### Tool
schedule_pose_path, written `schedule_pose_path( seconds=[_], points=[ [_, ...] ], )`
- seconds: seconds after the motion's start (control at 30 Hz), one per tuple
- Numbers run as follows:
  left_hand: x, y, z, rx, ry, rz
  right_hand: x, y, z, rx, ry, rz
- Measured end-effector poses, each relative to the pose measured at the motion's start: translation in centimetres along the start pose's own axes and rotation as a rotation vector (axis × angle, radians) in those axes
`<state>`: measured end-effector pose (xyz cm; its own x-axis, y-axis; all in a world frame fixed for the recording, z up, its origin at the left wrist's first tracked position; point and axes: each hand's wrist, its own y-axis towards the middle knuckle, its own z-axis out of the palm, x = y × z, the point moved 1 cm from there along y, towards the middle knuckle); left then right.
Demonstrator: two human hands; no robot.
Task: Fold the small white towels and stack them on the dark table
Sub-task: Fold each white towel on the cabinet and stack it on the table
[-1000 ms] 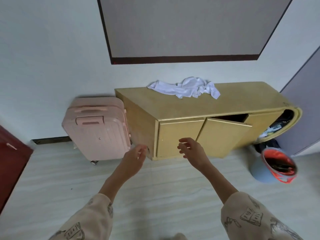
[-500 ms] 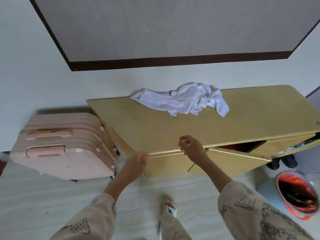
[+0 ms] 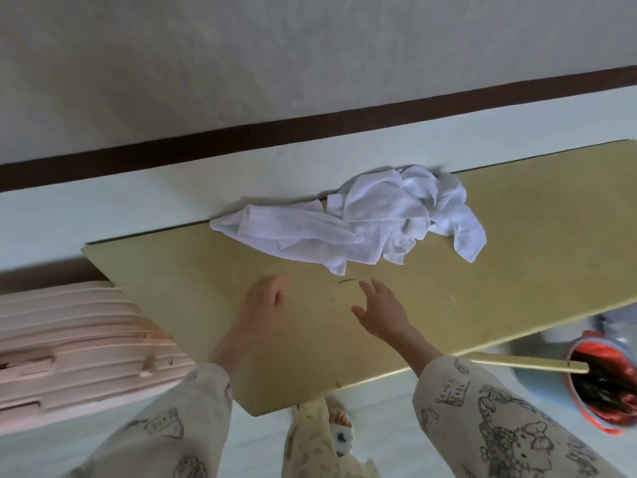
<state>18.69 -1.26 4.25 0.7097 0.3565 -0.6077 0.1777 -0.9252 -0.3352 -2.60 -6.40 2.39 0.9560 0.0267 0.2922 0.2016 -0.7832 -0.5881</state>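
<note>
Two bare hands hover over a yellow cabinet top (image 3: 517, 257), holding nothing. Beyond their fingertips, crumpled white towels (image 3: 372, 219) lie in a heap against the wall. Left hand (image 3: 265, 301) shows loosely relaxed fingers; right hand (image 3: 379, 312) spreads wide. A pink suitcase (image 3: 69, 350) stands left of the left hand.
</note>
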Motion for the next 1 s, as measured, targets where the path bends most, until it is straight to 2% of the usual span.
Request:
schedule_pose_path(
  seconds=[0.1,0.27,0.43,0.57,0.7,0.77,0.83,0.9,1.0],
  points=[
    [0.2,6.3,-0.2,-0.063,0.125,0.119,-0.8,2.8,0.5,0.039,-0.137,0.006],
    [0.0,13.1,0.2,-0.104,0.302,0.305,-2.1,4.1,1.4,0.061,-0.181,-0.037],
    [0.4,15.6,0.7,-0.083,0.448,0.247,-2.3,4.4,1.0,0.104,-0.193,-0.045],
    [-0.2,16.2,0.5,-0.12,0.427,0.206,-2.5,4.4,0.8,0.122,-0.164,-0.034],
    [-0.6,15.3,-0.1,-0.166,0.359,0.236,-2.2,4.5,0.1,0.147,-0.137,-0.015],
    [-1.1,14.3,-0.6,-0.198,0.322,0.28,-1.3,4.5,-1.1,0.038,-0.053,0.024],
    [-2.0,13.0,-1.5,-0.202,0.29,0.358,0.0,4.3,-3.0,-0.208,0.058,0.028],
    [-3.4,11.2,-2.6,-0.196,0.262,0.426,1.5,4.0,-4.7,-0.382,0.11,-0.121],
    [-5.9,7.7,-4.5,-0.212,0.258,0.511,3.9,3.2,-6.8,-0.341,0.026,-0.36]
  ],
)
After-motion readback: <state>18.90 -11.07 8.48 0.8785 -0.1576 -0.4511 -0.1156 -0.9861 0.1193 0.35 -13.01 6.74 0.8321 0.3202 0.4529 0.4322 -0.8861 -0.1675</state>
